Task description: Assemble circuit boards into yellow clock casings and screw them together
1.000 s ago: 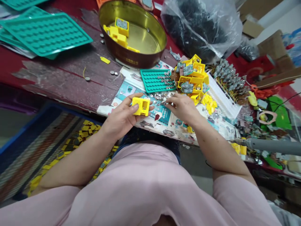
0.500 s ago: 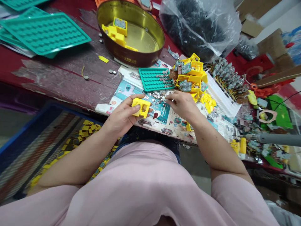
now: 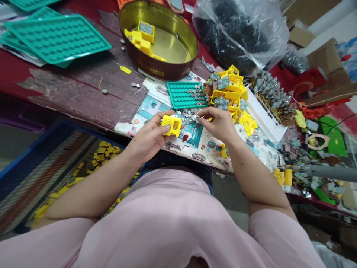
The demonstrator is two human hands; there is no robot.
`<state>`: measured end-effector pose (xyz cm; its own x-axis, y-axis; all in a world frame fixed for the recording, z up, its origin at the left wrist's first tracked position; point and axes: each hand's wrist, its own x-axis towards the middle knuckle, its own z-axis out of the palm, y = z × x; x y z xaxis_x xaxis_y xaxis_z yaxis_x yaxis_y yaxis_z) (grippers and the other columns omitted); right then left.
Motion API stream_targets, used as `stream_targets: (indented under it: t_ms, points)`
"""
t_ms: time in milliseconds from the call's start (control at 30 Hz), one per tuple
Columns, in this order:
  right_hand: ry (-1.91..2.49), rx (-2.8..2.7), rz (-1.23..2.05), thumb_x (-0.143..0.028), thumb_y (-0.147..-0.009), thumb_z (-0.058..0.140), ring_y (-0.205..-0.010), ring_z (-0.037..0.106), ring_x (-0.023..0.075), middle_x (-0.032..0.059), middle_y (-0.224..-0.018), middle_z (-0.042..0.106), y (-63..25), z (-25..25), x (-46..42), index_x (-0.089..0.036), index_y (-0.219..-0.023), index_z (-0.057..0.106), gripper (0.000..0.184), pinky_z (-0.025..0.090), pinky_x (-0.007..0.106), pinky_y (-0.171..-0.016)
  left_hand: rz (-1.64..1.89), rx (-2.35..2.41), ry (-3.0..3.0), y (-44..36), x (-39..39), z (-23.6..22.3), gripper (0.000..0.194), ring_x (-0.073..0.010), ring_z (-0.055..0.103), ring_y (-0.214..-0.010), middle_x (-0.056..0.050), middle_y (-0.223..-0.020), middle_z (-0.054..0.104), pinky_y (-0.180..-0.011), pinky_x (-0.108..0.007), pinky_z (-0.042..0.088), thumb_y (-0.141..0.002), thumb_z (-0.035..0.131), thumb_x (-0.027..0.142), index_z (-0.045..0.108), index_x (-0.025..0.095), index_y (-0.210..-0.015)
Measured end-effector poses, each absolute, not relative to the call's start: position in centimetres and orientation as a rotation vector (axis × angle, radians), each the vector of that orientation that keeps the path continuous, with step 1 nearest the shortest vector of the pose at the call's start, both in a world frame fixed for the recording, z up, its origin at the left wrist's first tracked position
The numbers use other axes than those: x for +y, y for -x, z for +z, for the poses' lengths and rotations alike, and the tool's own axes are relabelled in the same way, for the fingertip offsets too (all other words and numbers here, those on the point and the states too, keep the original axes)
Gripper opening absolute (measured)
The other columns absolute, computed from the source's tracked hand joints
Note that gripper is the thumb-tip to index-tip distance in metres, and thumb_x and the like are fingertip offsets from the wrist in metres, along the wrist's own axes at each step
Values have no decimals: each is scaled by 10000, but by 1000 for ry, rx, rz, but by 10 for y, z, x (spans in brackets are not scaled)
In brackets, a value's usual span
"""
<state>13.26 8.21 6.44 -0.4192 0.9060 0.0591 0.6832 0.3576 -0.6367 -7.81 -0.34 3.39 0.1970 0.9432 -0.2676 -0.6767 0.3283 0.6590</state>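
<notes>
My left hand (image 3: 149,136) is closed round a small yellow plastic case (image 3: 171,125), held just above the table's front edge. My right hand (image 3: 219,123) hovers to its right with fingertips pinched over a scatter of small silver button cells (image 3: 189,114); whether a cell sits in the pinch is too small to make out. Just behind the cells lies a small teal tray (image 3: 182,95) with several cells in its right-hand pockets. A heap of yellow cases (image 3: 230,91) with grey circuit boards stands behind my right hand.
A gold oval tin (image 3: 160,37) at the back holds a few yellow cases. Large teal trays (image 3: 55,37) lie stacked at far left. A plastic bag of dark parts (image 3: 240,33) sits back right. A blue crate (image 3: 55,171) with yellow pieces stands below the table, left.
My left hand has shifted the yellow case slightly up and right. My right hand has stayed over the loose cells, fingers drawing into a pinch.
</notes>
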Motion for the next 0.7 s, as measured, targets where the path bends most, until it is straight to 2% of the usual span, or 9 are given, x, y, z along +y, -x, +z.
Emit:
stream_targets:
  t_ms: [100, 167, 267, 333, 433, 533, 700]
  points:
    - [1308, -1905, 1090, -343, -721, 756, -779, 661, 126, -7, -856, 720, -140, 64, 73, -215, -1040, 667, 355, 534, 270, -717, 1157, 708, -433, 73, -2, 36, 420, -179, 712, -963, -30, -1009, 726, -786, -265, 576, -758, 724, 177, 566, 214, -1146]
    - [1285, -1790, 1211, -384, -664, 811, -797, 669, 129, -10, -856, 723, -142, 66, 67, -228, -1034, 686, 421, 550, 271, -718, 1139, 704, -414, 69, -2, 37, 434, -165, 710, -915, -26, -1005, 722, -801, -280, 580, -766, 708, 165, 557, 212, -1170]
    - [1311, -1704, 1284, -409, -657, 838, -766, 677, 131, 2, -848, 743, -141, 71, 57, -226, -903, 737, 323, 573, 291, -732, 1125, 704, -373, 63, -2, 39, 461, -137, 690, -855, -16, -995, 706, -810, -282, 579, -762, 687, 139, 542, 203, -1195]
    - [1314, -1713, 1230, -361, -705, 821, -773, 694, 137, 4, -854, 759, -137, 74, 49, -229, -859, 753, 214, 588, 302, -764, 1117, 705, -351, 59, -2, 40, 470, -123, 673, -850, -6, -983, 689, -804, -261, 569, -755, 677, 125, 536, 197, -1198]
    - [1200, -1902, 922, -245, -806, 740, -805, 713, 134, -6, -878, 772, -132, 77, 37, -232, -881, 755, 78, 592, 279, -754, 1101, 706, -344, 55, -3, 41, 482, -114, 653, -878, 3, -997, 667, -801, -237, 548, -754, 662, 123, 531, 201, -1211]
    - [978, -2183, 469, -164, -867, 672, -757, 698, 111, -9, -856, 768, -127, 76, 29, -211, -899, 728, 80, 560, 234, -687, 1091, 711, -394, 51, -4, 38, 523, -107, 624, -900, 11, -1021, 652, -805, -223, 521, -747, 665, 130, 524, 217, -1243]
    - [833, -2445, -107, -138, -936, 570, -768, 672, 131, 23, -827, 747, -123, 76, 20, -178, -892, 688, 133, 530, 253, -716, 1127, 734, -570, 45, -9, 28, 597, -131, 578, -964, 9, -1025, 629, -864, -245, 468, -741, 734, 225, 505, 224, -1292]
